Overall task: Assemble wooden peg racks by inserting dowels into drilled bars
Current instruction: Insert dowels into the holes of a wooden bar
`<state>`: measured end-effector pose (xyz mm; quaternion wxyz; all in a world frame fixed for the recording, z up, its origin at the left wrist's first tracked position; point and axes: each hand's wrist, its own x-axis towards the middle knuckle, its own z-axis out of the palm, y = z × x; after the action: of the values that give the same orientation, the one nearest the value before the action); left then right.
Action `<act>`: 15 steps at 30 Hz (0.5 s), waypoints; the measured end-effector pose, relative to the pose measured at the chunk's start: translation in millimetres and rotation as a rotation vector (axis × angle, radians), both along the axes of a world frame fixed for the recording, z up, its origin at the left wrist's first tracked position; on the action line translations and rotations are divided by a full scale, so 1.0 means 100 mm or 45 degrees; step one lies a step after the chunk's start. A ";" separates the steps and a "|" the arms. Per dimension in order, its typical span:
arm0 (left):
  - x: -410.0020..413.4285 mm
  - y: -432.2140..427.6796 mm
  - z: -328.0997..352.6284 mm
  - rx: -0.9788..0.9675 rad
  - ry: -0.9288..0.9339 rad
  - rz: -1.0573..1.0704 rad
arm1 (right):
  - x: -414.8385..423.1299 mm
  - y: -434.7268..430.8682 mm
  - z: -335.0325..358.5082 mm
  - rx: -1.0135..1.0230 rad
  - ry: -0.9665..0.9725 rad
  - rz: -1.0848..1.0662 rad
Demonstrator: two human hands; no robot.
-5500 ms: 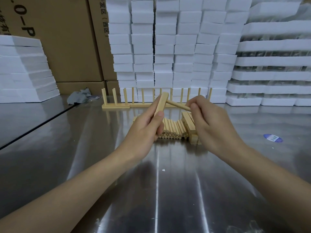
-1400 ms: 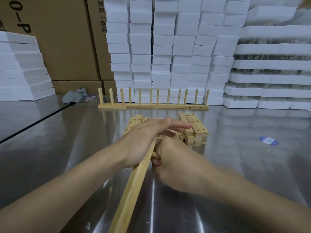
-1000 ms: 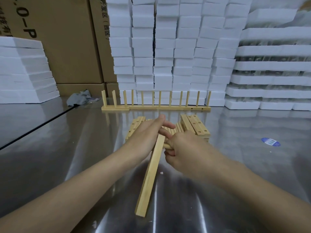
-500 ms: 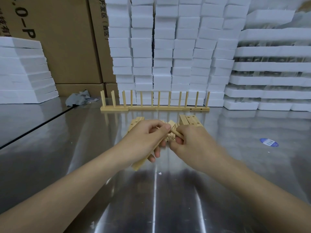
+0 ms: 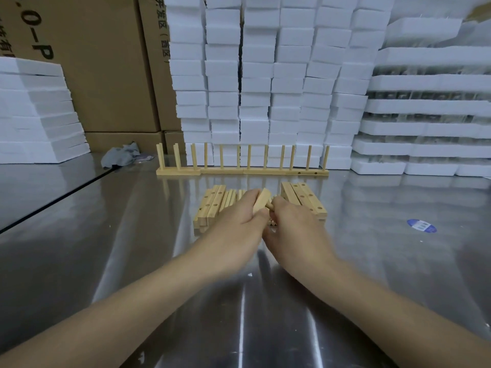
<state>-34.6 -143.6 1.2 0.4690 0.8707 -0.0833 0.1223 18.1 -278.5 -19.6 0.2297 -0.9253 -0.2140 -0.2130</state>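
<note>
At the middle of the bench (image 5: 127,261), the left hand (image 5: 239,221) grips a drilled bar (image 5: 261,201) end-up, I think to turn a hole toward the right hand (image 5: 295,224), which pinches a dowel (image 5: 270,206) at it. Half a second ago the bar's lower end showed under the left hand; now it is hidden. At 1 o'clock lie spare bars (image 5: 305,200); farther, at 12 o'clock, the finished rack (image 5: 241,170).

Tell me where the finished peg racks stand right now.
In the head view, the finished peg racks stand in a row on the steel table, far middle, before the white foam blocks, just beyond the loose drilled bars.
</note>
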 end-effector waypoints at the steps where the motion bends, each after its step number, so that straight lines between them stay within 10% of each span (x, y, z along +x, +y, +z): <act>1: 0.00 0.00 -0.01 0.097 -0.041 -0.007 | 0.00 0.01 0.01 -0.015 -0.012 -0.029; 15: -0.12 0.14 0.12 0.955 -0.065 -0.246 | 0.04 -0.25 0.18 0.223 0.664 0.540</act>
<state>-47.0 -129.8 13.4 0.1251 0.9666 -0.2153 0.0602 22.4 -303.8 -1.5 0.3943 -0.8602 -0.3167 0.0654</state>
